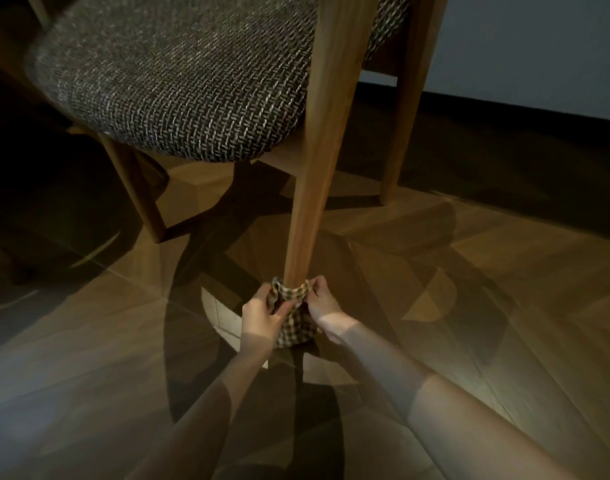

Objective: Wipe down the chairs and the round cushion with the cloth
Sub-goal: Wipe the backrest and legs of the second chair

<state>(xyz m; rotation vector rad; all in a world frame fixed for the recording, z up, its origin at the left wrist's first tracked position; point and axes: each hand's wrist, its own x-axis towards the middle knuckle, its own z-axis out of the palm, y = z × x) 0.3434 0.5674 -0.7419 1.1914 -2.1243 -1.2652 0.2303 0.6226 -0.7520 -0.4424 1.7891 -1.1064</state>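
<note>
Head view: one chair point(179, 81) with a woven grey seat stands on the wooden floor point(469, 306), and three of its wooden legs show. The nearest leg point(314, 168) has its long axis nearly upright, leaning slightly right toward the seat. One checked cloth point(293, 320) is wrapped round the foot of this leg, its loose end bunched toward the person. The left hand point(262, 317) and right hand point(326, 306) each pinch the cloth from opposite sides.
</note>
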